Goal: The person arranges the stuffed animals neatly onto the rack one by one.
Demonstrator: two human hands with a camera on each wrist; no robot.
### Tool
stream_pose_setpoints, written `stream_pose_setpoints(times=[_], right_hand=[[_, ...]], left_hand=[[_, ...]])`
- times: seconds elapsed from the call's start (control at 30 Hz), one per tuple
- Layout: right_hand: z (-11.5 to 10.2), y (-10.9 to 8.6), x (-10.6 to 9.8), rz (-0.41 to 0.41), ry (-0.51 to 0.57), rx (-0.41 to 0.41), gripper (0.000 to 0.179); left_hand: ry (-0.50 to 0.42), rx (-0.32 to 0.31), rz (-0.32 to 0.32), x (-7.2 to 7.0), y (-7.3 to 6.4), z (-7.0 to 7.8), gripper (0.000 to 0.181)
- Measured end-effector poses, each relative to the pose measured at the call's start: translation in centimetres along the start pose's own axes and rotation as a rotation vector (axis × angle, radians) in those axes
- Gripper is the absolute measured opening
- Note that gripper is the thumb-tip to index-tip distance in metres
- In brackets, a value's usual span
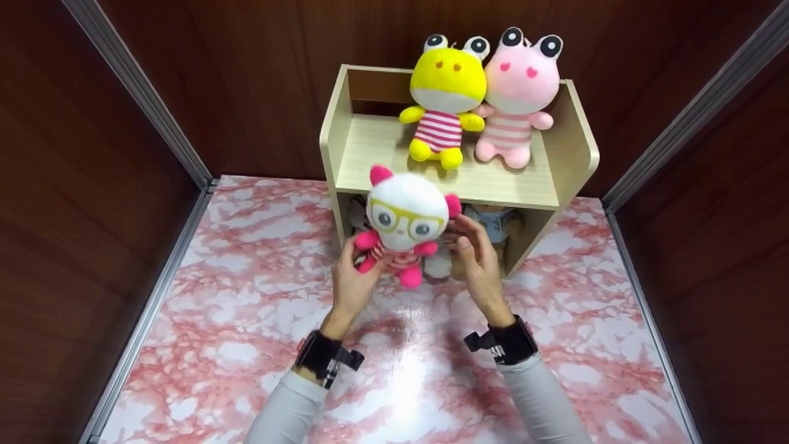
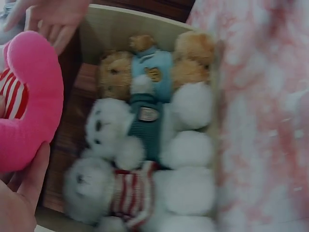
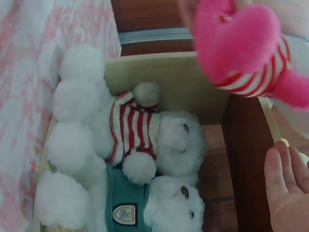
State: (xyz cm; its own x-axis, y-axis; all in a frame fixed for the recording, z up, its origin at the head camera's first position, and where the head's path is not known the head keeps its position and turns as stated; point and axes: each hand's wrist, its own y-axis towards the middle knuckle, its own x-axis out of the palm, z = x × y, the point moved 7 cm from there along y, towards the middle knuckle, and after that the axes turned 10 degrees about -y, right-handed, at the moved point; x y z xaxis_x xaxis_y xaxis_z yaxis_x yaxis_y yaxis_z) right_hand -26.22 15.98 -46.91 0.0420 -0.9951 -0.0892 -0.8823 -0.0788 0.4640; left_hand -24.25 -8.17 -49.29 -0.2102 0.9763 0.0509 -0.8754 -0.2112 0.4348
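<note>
My left hand point(image 1: 357, 280) grips a white-headed plush toy point(image 1: 404, 209) by its lower body, with the thumb in front. The toy has yellow glasses, pink ears and limbs, and a red-and-white striped body. It is held upright, slightly tilted, before the front of a small wooden shelf point(image 1: 444, 196). On the toy's other side is my right hand point(image 1: 481, 265), its fingers extended and loosely bent, close to the pink ear. In the right wrist view that hand's fingers point(image 3: 285, 171) hold nothing, and the toy's pink limbs point(image 3: 239, 46) hang apart from them.
On the upper shelf sit a yellow frog plush point(image 1: 448, 80) and a pink frog plush point(image 1: 523, 83), side by side. The lower compartment holds a brown bear point(image 2: 153, 72) in light blue, a white bear point(image 2: 145, 125) in green and another white bear point(image 2: 133, 193) in stripes. Dark panels point(image 1: 709, 246) enclose the marbled surface point(image 1: 234, 351).
</note>
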Motion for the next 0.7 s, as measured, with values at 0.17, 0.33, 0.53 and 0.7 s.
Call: stream_pose_setpoints(times=[0.17,0.33,0.53,0.7], right_hand=[[0.1,-0.2,-1.0,0.031,0.018,-0.045,0.041],[0.2,-0.5,-1.6,0.051,0.009,-0.066,0.040],[0.5,-0.7,-1.9,0.058,-0.005,-0.067,0.038],[0.8,-0.9,-2.1,0.059,-0.008,-0.046,0.034]], left_hand=[[-0.157,0.064,-0.010,0.6,3.2,2.9,0.070],[-0.208,0.208,-0.008,1.3,6.2,6.1,0.081],[-0.003,0.444,0.049,1.7,8.9,8.7,0.060],[0.194,0.513,0.140,1.9,10.8,9.5,0.045]])
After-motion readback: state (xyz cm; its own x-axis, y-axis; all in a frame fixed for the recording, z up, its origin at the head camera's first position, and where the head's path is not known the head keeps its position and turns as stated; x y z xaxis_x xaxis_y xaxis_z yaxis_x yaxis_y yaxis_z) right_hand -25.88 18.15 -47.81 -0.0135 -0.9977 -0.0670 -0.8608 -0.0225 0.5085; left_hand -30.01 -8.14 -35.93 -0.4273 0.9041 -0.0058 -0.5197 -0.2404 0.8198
